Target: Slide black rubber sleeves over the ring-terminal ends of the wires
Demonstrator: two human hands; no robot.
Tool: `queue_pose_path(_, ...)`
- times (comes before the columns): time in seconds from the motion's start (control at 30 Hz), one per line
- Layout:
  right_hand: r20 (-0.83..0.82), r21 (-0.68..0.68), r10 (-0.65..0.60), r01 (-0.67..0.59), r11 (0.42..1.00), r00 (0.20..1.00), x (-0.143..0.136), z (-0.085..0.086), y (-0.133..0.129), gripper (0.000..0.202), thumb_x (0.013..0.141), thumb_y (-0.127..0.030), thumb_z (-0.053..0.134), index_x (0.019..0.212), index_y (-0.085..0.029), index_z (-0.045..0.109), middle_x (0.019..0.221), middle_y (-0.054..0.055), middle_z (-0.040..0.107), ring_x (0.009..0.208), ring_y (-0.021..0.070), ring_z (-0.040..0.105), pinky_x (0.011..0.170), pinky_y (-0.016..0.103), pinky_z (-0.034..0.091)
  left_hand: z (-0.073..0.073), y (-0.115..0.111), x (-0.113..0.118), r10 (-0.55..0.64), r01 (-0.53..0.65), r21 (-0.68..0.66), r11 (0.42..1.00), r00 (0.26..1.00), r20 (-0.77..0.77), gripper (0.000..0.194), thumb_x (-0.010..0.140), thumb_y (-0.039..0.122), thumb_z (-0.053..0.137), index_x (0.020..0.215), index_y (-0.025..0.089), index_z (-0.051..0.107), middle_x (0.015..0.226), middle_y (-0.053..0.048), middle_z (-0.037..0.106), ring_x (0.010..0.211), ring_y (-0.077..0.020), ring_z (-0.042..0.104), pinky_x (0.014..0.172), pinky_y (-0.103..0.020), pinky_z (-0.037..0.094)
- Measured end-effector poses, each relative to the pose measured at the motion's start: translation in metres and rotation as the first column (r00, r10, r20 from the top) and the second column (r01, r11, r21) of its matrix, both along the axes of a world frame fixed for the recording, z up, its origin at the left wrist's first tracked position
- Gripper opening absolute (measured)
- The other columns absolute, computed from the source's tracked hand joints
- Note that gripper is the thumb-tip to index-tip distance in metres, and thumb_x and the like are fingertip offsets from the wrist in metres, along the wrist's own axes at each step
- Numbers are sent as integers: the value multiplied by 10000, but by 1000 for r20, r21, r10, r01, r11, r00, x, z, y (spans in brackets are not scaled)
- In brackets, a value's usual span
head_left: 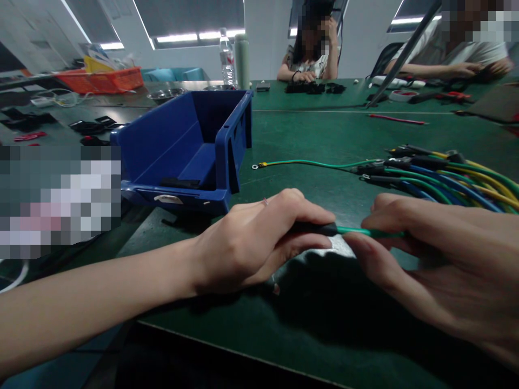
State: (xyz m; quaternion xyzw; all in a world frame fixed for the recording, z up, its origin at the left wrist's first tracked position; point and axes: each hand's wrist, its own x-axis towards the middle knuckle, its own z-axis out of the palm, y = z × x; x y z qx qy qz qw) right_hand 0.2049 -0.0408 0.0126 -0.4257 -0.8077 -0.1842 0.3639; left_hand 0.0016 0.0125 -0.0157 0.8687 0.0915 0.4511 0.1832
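Between my two hands runs a green wire (353, 230) with a black sleeve (330, 229) on its left end. My left hand (263, 237) pinches the black sleeve between thumb and fingers, and most of the sleeve's left part is hidden in the hand. To the right, my right hand (430, 259) has the green wire between thumb and curled forefinger. Behind the right hand lies a bundle of green, blue and yellow wires (454, 175) with black sleeves and metal lugs. One green-yellow wire (300, 161) with a ring terminal sticks out leftward from the bundle.
A blue plastic bin (170, 143) with a small black piece inside stands behind my left hand. Farther back are an orange basket (101, 81), a water bottle (227, 59) and a pale green flask (242, 62). Two people sit across the green table (292, 132). Its edge is near me.
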Motion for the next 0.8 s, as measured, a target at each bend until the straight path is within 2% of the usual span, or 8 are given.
queue_pose_path(0.07, 10, 24, 137, -137, 990, 990, 0, 0, 1, 366, 956, -296, 541, 611, -175, 535, 479, -55, 474, 390, 9, 396, 417, 153, 282, 0, -1, 0, 1, -1, 5, 1000, 1000, -5, 155, 946, 223, 624, 1067, 133, 590, 966, -63, 700, 898, -125, 705, 761, -175, 565)
queue_pose_path(0.13, 18, 13, 183, -183, 983, 983, 1, 0, 3, 321, 955, -235, 531, 641, -169, 536, 500, -50, 488, 395, 12, 408, 418, 156, 288, 0, -2, 0, 2, -2, 3, 1000, 1000, -11, 142, 951, 229, 616, 1065, 147, 594, 975, -58, 706, 910, -126, 705, 750, -175, 566)
queue_pose_path(0.27, 25, 10, 164, -164, 986, 986, 3, -3, 3, 356, 989, -315, 493, 663, -176, 529, 495, -47, 484, 395, 24, 422, 419, 166, 299, -1, -3, 1, -6, 5, -48, 999, 1000, -23, 128, 965, 240, 594, 1080, 184, 597, 1010, -45, 718, 937, -130, 703, 757, -202, 579)
queue_pose_path(0.4, 9, -106, 116, -115, 988, 993, 2, -8, 4, 397, 996, -403, 474, 672, -177, 512, 517, -36, 482, 425, 32, 426, 446, 179, 313, 0, -3, 0, -21, 16, -63, 998, 997, -74, 146, 969, 263, 587, 1083, 172, 581, 1040, -58, 718, 977, -144, 701, 826, -218, 580)
queue_pose_path(0.47, -9, -121, 101, -101, 988, 995, 2, -9, 5, 390, 986, -402, 497, 669, -176, 499, 516, -40, 464, 419, 30, 388, 451, 183, 308, 1, -3, -1, -14, 7, -66, 998, 995, -97, 185, 948, 262, 622, 1094, 166, 564, 1058, -55, 707, 955, -136, 696, 840, -209, 571)
queue_pose_path(0.6, -4, -45, 104, -104, 994, 995, 3, -4, 6, 396, 974, -384, 526, 642, -172, 489, 481, -56, 406, 392, 17, 323, 424, 170, 265, 2, -2, -3, 47, -59, -131, 990, 995, -91, 310, 926, 345, 647, 1154, 175, 524, 958, -25, 649, 760, -107, 645, 672, -200, 545)
queue_pose_path(0.7, -8, -10, 64, -64, 998, 998, 5, -1, 8, 419, 975, -382, 523, 614, -175, 467, 457, -60, 353, 379, 23, 308, 407, 183, 238, 3, -1, -4, 79, -81, -131, 988, 997, -16, 212, 956, 325, 551, 1097, 171, 515, 815, -7, 565, 647, -107, 570, 542, -221, 468)
queue_pose_path(0.8, -12, -28, 45, -45, 999, 999, 7, -1, 9, 425, 978, -393, 514, 614, -180, 462, 458, -57, 355, 380, 30, 308, 408, 195, 243, 6, 1, -4, 96, -96, -49, 994, 995, -14, 57, 952, 230, 505, 974, 178, 504, 726, 24, 489, 582, -85, 491, 516, -210, 414)
